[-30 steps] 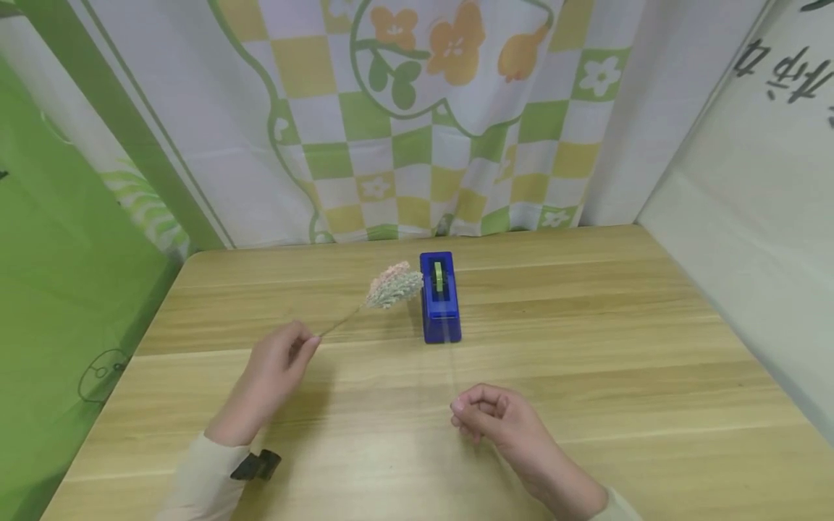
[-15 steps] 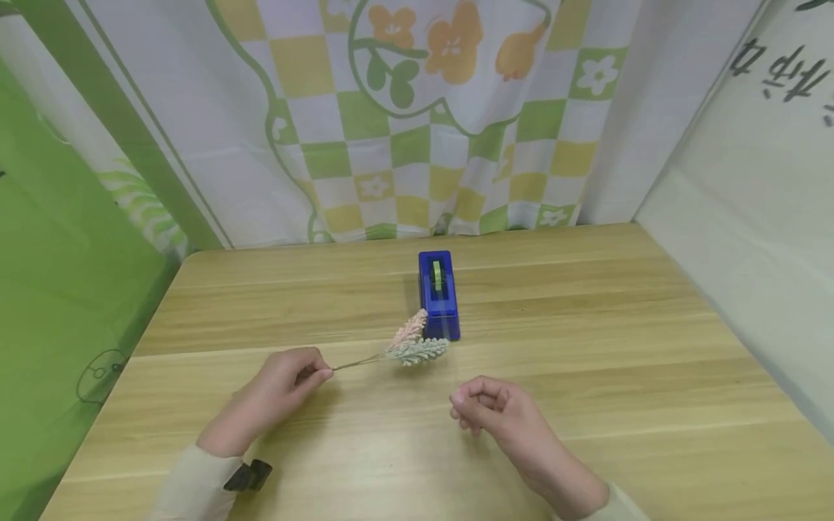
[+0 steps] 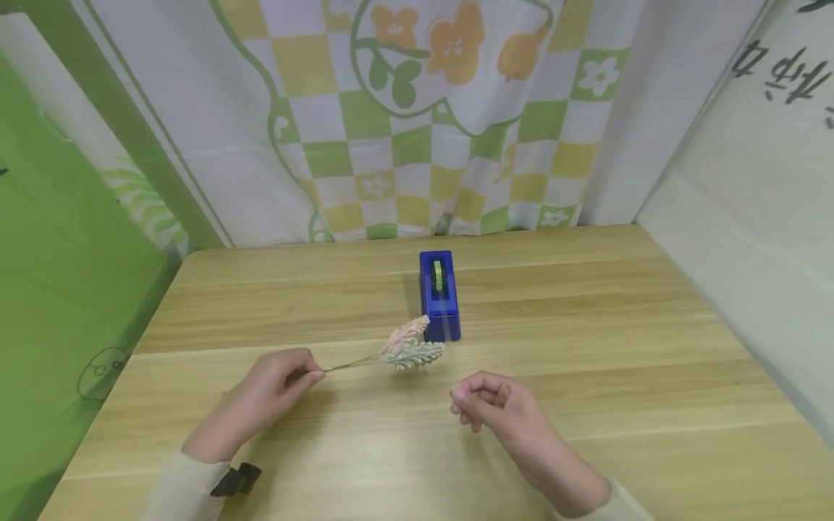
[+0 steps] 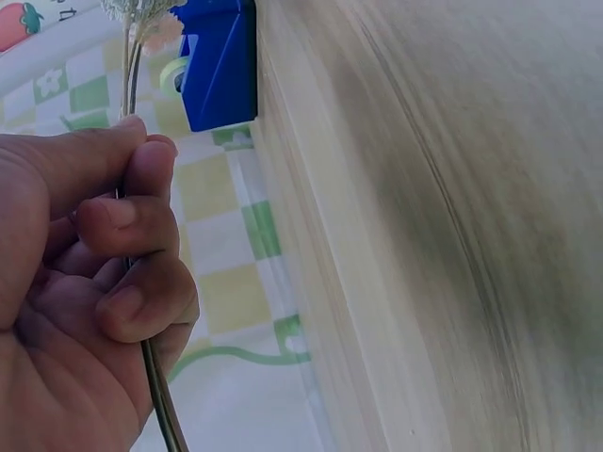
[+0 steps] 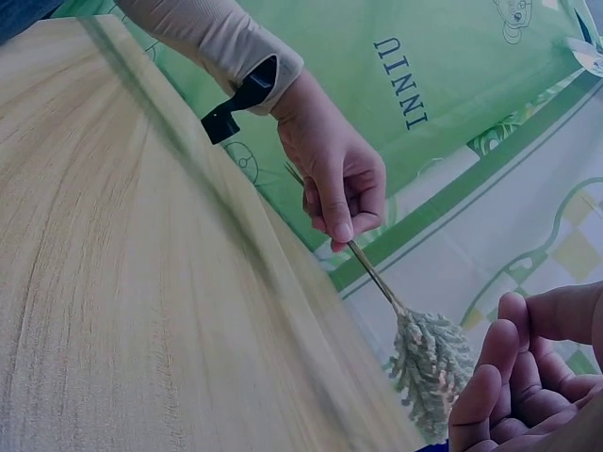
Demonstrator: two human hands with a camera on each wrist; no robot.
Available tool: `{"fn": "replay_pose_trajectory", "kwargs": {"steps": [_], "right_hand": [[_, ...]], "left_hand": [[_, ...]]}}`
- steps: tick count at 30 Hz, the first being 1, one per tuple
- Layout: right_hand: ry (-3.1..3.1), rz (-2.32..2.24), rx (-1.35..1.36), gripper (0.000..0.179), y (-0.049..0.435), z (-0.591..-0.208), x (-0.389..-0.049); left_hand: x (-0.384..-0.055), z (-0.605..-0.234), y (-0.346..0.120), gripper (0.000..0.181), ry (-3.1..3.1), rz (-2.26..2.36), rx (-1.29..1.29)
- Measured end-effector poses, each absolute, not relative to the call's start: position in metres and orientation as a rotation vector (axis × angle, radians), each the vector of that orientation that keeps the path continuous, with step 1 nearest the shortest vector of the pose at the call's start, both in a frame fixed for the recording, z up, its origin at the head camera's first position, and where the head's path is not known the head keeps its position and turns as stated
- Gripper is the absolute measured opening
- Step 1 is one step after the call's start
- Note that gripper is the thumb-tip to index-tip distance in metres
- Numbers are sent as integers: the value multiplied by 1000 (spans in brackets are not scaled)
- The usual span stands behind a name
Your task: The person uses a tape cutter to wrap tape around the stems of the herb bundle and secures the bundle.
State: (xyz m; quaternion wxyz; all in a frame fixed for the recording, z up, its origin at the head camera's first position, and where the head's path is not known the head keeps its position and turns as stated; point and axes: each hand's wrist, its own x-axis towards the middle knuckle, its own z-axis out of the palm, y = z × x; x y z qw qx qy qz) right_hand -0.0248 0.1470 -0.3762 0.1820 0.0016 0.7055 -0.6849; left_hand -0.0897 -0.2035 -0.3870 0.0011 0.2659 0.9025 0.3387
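The stems of a flower sprig (image 5: 429, 353) are being pinched by the left hand (image 5: 334, 179), the pale green and pinkish head being tilted downward and partly covered by the right hand (image 5: 532, 377), whose thumb and forefinger tips are being held together. The left side is being filled by a wooden table (image 5: 132, 254), the background by a green cloth (image 5: 344, 66) being marked with dark letters (image 5: 400, 85).

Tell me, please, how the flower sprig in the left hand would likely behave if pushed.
The flower sprig is probably light, since the left hand holds it by thin stems. Those stems seem fairly stiff, showing little droop. Its finely textured heads may snag or crush.
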Motion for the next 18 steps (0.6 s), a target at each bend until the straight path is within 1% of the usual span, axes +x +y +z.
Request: {"fn": "replay_pose_trajectory", "kwargs": {"steps": [4,11,18], "right_hand": [[1996,-1937,-1,30,147,-376,-24],[1983,-1952,-3,26,148,-375,-23],[1957,-1978,-35,16,149,-374,-22]], "left_hand": [[-88,-389,-206,9,2816,1095,885],[-88,-396,-189,10,2753,1158,1022],[-93,-404,-159,10,2719,1119,1064]]}}
